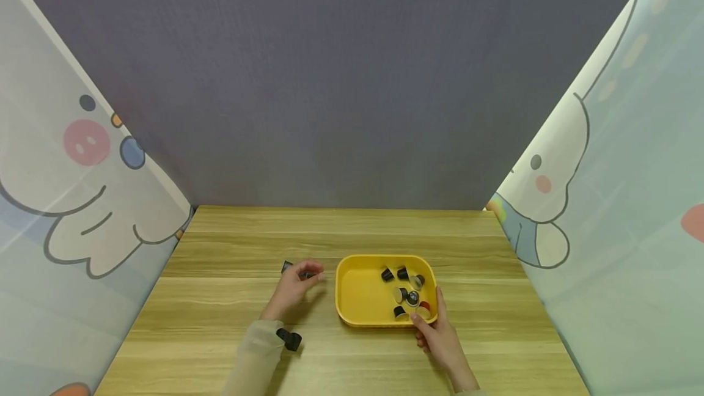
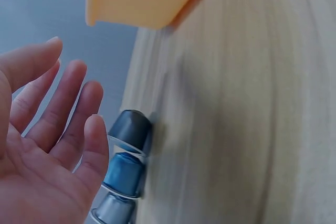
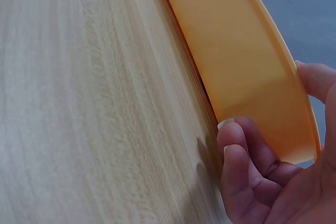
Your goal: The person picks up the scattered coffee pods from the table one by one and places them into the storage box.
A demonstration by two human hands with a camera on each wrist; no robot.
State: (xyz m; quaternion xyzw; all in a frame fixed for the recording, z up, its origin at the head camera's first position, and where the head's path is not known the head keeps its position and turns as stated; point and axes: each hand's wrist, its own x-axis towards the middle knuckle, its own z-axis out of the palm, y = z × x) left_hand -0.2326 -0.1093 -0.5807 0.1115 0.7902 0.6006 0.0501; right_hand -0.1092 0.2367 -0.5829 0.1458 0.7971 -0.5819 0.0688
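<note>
A yellow tray (image 1: 360, 292) lies on the table with several coffee capsules (image 1: 412, 298) gathered in its right half, mostly black, one with a red body (image 1: 425, 306). My right hand (image 1: 442, 341) grips the tray's near right corner, thumb on the rim, other fingers against the outer wall (image 3: 236, 61). Left of the tray, my left hand (image 1: 297, 284) holds nothing; its fingers are loosely bent. Beside it a row of capsules sits on the table: a black capsule (image 2: 130, 129), a blue capsule (image 2: 124, 174) and a silver-grey capsule (image 2: 112, 209). In the head view this hand mostly hides them.
The wooden table (image 1: 231, 237) ends at a grey back wall (image 1: 341, 109). Fabric panels with cartoon prints (image 1: 88, 200) flank it on both sides. A small black device (image 1: 289, 339) is strapped at the left sleeve's cuff.
</note>
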